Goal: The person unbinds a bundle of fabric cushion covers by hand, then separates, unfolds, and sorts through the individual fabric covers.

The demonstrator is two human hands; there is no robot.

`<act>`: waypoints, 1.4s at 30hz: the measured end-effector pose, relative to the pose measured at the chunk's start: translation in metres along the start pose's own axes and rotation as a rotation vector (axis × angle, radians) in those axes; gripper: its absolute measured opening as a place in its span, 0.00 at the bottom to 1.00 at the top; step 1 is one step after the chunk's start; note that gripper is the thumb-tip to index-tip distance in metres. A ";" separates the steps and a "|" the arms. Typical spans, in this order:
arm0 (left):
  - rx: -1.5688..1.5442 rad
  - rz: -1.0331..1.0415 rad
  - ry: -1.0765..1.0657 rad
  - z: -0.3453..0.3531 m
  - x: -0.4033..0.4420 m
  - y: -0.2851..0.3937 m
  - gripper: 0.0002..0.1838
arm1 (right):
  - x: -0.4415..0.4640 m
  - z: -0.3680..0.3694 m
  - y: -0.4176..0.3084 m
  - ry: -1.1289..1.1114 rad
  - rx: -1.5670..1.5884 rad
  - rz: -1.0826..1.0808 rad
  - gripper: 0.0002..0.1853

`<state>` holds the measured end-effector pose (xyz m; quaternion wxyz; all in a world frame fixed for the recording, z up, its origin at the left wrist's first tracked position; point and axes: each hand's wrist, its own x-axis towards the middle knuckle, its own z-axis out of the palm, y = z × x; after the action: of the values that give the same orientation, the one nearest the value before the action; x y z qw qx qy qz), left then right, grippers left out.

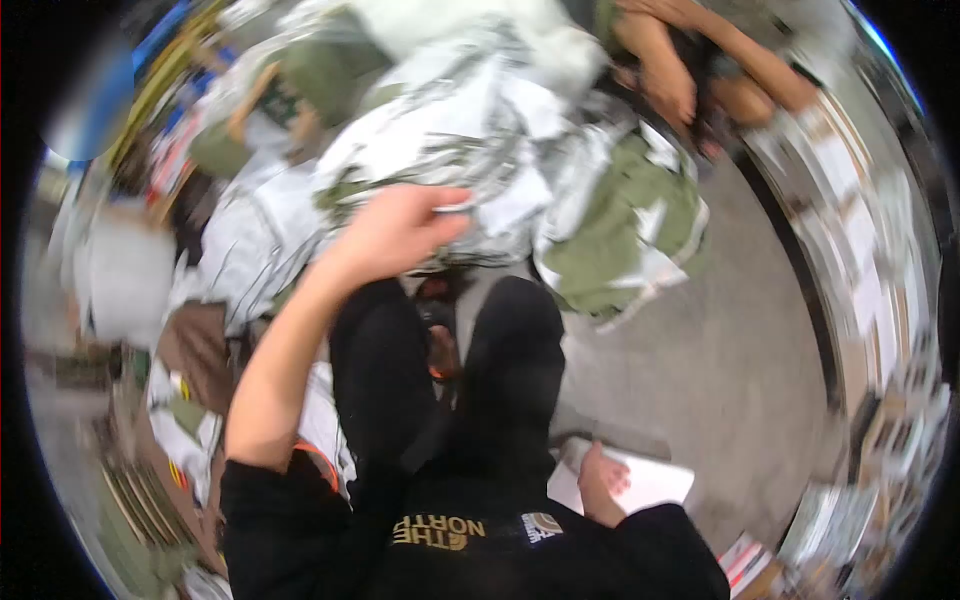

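My left hand (405, 228) reaches out over a heap of white and green fabric (480, 130), thumb and index finger pointing right. A small pale item lies between those two fingertips, too blurred to name. Low on the right, beside my hip, my right hand (606, 475) is at a white flat sheet (655, 480), its fingers partly visible over the sheet. Whether it grips the sheet is not clear. A green and white piece of fabric (625, 230) spreads from the heap onto the floor.
Another person's arms (660, 75) are at the top right, beyond the heap. Stacked flat boards (850, 230) line the right side. A white roll (125, 275) and brown and green cloth (195, 350) are at the left. Grey floor (740, 340) shows at the right.
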<state>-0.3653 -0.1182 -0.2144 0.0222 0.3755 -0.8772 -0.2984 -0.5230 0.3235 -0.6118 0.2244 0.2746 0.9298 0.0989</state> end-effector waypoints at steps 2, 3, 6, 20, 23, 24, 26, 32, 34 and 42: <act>-0.268 0.020 0.021 -0.022 -0.024 0.038 0.17 | 0.013 0.018 0.004 0.007 -0.001 0.054 0.67; -0.364 0.220 0.097 -0.029 -0.035 0.056 0.18 | 0.013 0.024 0.003 0.015 0.017 0.015 0.67; -0.418 0.522 0.095 -0.061 -0.068 0.112 0.22 | -0.006 0.008 -0.005 0.018 -0.041 0.044 0.66; -0.096 0.657 -0.535 -0.128 -0.101 0.159 0.13 | 0.012 0.039 0.011 0.172 0.031 -0.014 0.63; -0.092 0.683 -0.514 -0.123 -0.104 0.145 0.15 | 0.016 0.028 0.017 0.133 0.022 -0.025 0.63; -0.082 0.690 -0.513 -0.120 -0.105 0.141 0.16 | 0.009 0.028 0.012 0.099 0.036 -0.015 0.63; -0.085 0.711 -0.497 -0.121 -0.106 0.134 0.17 | 0.007 0.023 0.015 0.074 0.035 -0.005 0.63; -0.070 0.739 -0.484 -0.123 -0.102 0.117 0.22 | 0.020 0.021 0.018 -0.014 -0.011 -0.056 0.64; -0.080 0.738 -0.475 -0.126 -0.103 0.111 0.23 | 0.017 0.018 0.010 0.018 0.009 -0.027 0.63; -0.127 0.766 -0.491 -0.126 -0.091 0.092 0.29 | 0.017 0.042 0.014 0.162 -0.145 0.025 0.61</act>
<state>-0.3260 -0.0709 -0.0441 -0.0547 -0.0599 -0.9121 -0.4019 -0.5090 0.3472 -0.6508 0.1667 0.2606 0.9317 0.1904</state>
